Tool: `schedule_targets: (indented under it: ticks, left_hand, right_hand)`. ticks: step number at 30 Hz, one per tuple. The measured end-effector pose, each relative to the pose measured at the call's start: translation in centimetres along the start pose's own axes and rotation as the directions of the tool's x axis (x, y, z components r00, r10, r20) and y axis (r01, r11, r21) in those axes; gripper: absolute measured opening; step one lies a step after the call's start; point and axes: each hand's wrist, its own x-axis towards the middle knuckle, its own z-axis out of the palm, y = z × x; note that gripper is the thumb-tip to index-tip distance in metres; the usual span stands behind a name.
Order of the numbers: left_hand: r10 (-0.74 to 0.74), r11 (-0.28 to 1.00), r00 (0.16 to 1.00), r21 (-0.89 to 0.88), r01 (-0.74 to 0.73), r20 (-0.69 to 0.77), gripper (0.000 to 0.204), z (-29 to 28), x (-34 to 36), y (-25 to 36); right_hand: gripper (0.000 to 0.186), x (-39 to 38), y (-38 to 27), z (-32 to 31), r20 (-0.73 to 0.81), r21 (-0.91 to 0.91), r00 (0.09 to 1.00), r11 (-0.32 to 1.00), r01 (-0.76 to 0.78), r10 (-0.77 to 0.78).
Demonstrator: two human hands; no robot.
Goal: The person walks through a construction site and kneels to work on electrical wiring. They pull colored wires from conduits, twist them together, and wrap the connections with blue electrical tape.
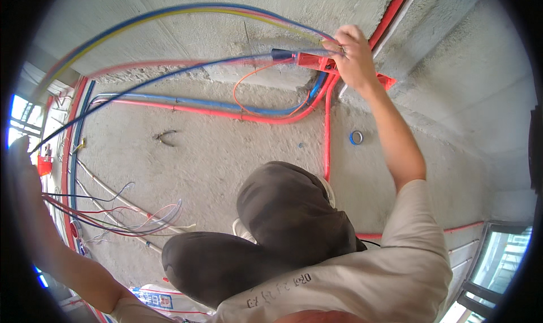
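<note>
My right hand (355, 57) is closed around a bundle of electrical wires (186, 7), blue, yellow and reddish, beside the red junction boxes (308, 61) on the wall. The bundle arcs from there to the far left. My left hand (25, 170) is stretched out at the left rim, where its fingers are dark and partly hidden. A dark blue wire (153, 84) slants from near the boxes to that hand. Several loose wire ends (121, 228) fan out beside it. A thin orange line (235, 91) loops below the boxes.
Blue conduit (209, 103) and red conduit (226, 115) run along the floor and bend up to the boxes. Pliers (165, 137) and a blue-edged tape roll (356, 137) lie on the concrete. A red bucket (44, 165) stands far left; a printed bag (161, 300) lies near my left arm.
</note>
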Motion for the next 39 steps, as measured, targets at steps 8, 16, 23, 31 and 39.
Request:
schedule_targets:
  ticks: [8, 16, 23, 31, 39]
  left_hand:
    - [0.490, 0.429, 0.850, -0.902, -0.040, 0.195, 0.024, -3.3, 0.1, 23.1]
    - [0.402, 0.575, 0.662, -0.737, 0.355, 0.633, 0.045, -0.5, 1.4, 10.4]
    - [-0.101, 0.537, 0.892, -0.731, 0.421, 0.440, 0.019, 2.7, 0.4, -1.9]
    - [0.235, 0.805, 0.972, -0.562, -0.191, 0.007, 0.031, -1.0, 5.8, 9.3]
    - [0.086, 0.725, 0.638, -0.487, 0.487, 0.765, 0.022, 4.5, -0.4, -2.3]
  right_hand:
    - [0.035, -1.8, -2.9, 5.1, 0.007, 0.354, 0.893, 0.834, -0.423, 0.450]
    - [0.049, 8.7, -3.4, -4.2, -0.093, 0.431, 0.937, 0.862, -0.268, 0.337]
    - [0.031, 0.8, 0.9, 3.1, -0.022, 0.412, 0.935, 0.855, -0.314, 0.354]
    - [0.039, 7.2, -4.3, 2.0, -0.081, 0.360, 0.947, 0.895, -0.263, 0.311]
    - [0.042, 10.2, -1.6, -4.7, -0.147, 0.376, 0.882, 0.850, -0.369, 0.448]
